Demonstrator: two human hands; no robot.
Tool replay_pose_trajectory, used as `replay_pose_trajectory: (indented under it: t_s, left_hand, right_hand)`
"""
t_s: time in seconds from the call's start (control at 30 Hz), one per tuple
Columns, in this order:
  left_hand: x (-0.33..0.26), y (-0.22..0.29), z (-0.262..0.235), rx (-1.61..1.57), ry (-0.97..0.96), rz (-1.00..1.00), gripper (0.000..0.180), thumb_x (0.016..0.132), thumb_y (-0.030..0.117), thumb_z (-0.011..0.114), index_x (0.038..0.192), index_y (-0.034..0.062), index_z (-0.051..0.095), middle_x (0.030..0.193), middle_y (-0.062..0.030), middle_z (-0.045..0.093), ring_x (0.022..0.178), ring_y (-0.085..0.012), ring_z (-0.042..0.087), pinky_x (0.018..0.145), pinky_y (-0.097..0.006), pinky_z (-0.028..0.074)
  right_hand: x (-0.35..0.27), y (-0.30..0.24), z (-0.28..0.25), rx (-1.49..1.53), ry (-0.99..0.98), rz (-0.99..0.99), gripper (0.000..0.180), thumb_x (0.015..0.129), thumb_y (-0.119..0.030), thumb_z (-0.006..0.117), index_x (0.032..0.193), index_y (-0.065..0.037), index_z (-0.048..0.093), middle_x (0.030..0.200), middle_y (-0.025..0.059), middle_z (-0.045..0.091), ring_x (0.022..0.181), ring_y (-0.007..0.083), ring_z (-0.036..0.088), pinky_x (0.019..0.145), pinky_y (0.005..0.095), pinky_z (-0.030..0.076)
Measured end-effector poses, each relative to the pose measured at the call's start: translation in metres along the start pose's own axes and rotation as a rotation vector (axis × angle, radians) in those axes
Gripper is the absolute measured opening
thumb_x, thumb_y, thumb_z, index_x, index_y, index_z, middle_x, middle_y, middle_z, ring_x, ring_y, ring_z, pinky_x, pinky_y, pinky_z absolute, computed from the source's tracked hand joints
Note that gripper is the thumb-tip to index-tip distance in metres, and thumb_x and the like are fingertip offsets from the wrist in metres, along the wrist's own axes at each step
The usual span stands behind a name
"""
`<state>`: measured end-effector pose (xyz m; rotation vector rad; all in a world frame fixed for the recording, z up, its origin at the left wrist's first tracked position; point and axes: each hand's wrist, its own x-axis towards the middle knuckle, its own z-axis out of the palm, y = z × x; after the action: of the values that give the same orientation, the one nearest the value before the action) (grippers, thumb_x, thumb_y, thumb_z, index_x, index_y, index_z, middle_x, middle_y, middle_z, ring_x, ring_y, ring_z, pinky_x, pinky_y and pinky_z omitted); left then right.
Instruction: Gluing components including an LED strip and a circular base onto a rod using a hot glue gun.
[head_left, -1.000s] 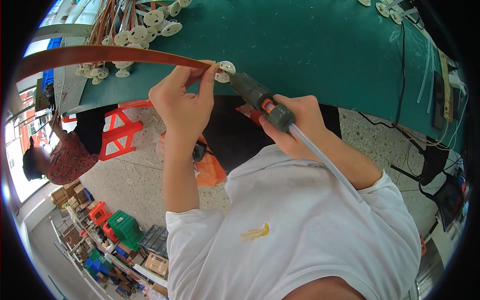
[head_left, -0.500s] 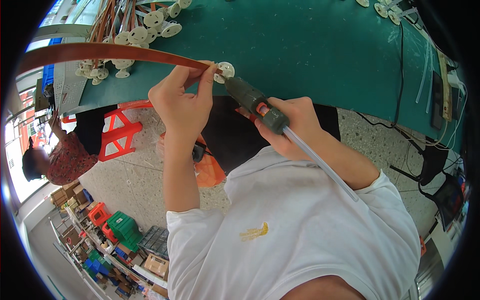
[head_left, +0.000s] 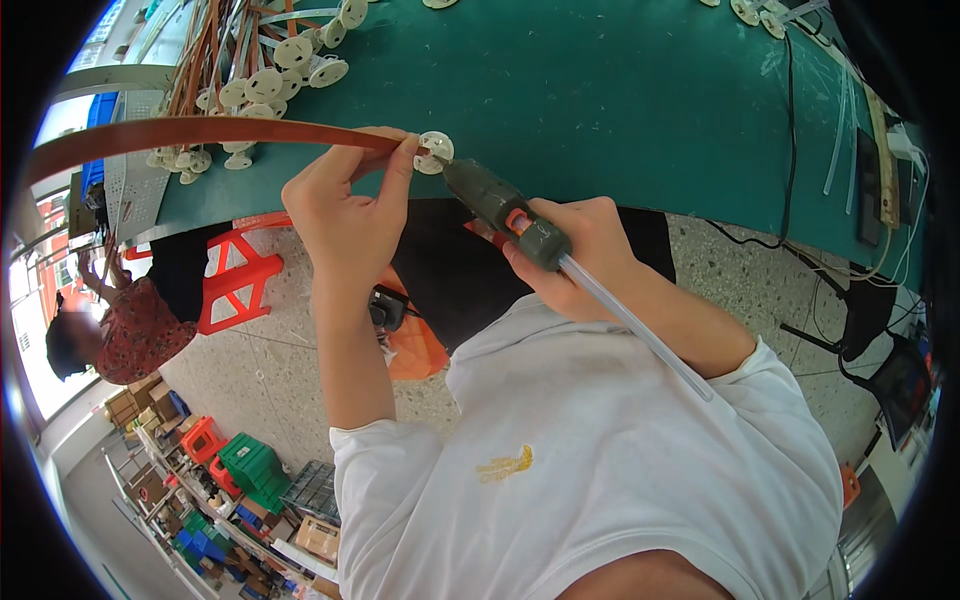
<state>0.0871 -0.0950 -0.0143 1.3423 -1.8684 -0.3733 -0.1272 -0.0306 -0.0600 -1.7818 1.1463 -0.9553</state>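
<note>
My left hand [head_left: 352, 205] pinches the end of a long flat brown strip [head_left: 220, 131], which bends away to the left. At that end sits a white round disc with holes [head_left: 434, 153], just beyond my fingertips. My right hand [head_left: 590, 250] is wrapped round a dark green hot glue gun [head_left: 490, 200]. The gun's nozzle points at the disc and strip end, touching or very near; I cannot tell which. A clear glue stick [head_left: 640, 330] sticks out of the gun's back toward my shirt.
The green table [head_left: 600, 100] spreads ahead. Many strips with white discs [head_left: 263, 85] are piled at its far left. Cables [head_left: 793, 150] and clear glue sticks [head_left: 836, 135] lie on the right. A person [head_left: 130, 325] sits left, near a red stool [head_left: 240, 278].
My left hand, the strip and the disc have shifted slightly left and down in the picture. The glue gun has moved along a little, its nozzle still at the disc.
</note>
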Motion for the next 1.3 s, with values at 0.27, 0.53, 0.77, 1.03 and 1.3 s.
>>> replay_pose_trajectory:
  t_s: [0.27, 0.53, 0.77, 1.03, 1.3]
  left_hand:
    - [0.004, 0.008, -0.004, -0.019, 0.024, 0.028, 0.015, 0.085, 0.01, 0.079, 0.095, -0.0001, 0.075, 0.084, -0.0101, 0.074, 0.07, -0.0156, 0.071, 0.066, -0.025, 0.054]
    - [0.005, 0.011, -0.011, -0.02, -0.043, -0.055, 0.014, 0.089, 0.01, 0.076, 0.099, 0.0014, 0.075, 0.075, -0.0059, 0.071, 0.064, -0.0108, 0.065, 0.063, -0.024, 0.051]
    - [0.004, 0.014, -0.012, -0.025, -0.081, -0.11, 0.012, 0.09, 0.006, 0.073, 0.099, -0.0008, 0.074, 0.075, -0.0077, 0.072, 0.069, -0.0106, 0.069, 0.064, -0.024, 0.052]
    - [0.007, 0.012, -0.014, -0.167, -0.077, -0.119, 0.013, 0.086, 0.005, 0.078, 0.087, -0.0065, 0.072, 0.077, -0.008, 0.072, 0.072, -0.0128, 0.071, 0.065, -0.021, 0.051]
    - [0.006, 0.008, -0.01, -0.077, -0.006, -0.129, 0.016, 0.085, 0.01, 0.08, 0.087, -0.0049, 0.076, 0.07, -0.0071, 0.072, 0.065, -0.0103, 0.069, 0.058, -0.02, 0.047]
  right_hand:
    - [0.001, -0.001, 0.002, 0.009, 0.015, 0.018, 0.02, 0.07, -0.013, 0.076, 0.077, -0.005, 0.06, 0.062, 0.0135, 0.063, 0.056, 0.0358, 0.064, 0.05, 0.0408, 0.05]
    - [0.0, 0.0, 0.002, -0.001, 0.014, 0.019, 0.02, 0.07, -0.014, 0.077, 0.078, -0.005, 0.06, 0.062, 0.0141, 0.064, 0.056, 0.0366, 0.064, 0.052, 0.0414, 0.051]
    - [0.0, -0.006, -0.001, -0.008, -0.02, 0.037, 0.019, 0.071, -0.014, 0.076, 0.08, -0.004, 0.063, 0.064, 0.0153, 0.065, 0.059, 0.0367, 0.065, 0.054, 0.0413, 0.053]
    - [-0.001, -0.004, 0.0, -0.02, 0.002, 0.019, 0.018, 0.071, -0.014, 0.076, 0.078, -0.004, 0.062, 0.063, 0.015, 0.065, 0.057, 0.0369, 0.065, 0.052, 0.0408, 0.052]
    - [0.003, -0.003, 0.001, 0.03, -0.013, 0.061, 0.008, 0.081, -0.007, 0.072, 0.087, -0.002, 0.068, 0.067, 0.0132, 0.065, 0.057, 0.0309, 0.066, 0.052, 0.0343, 0.049]
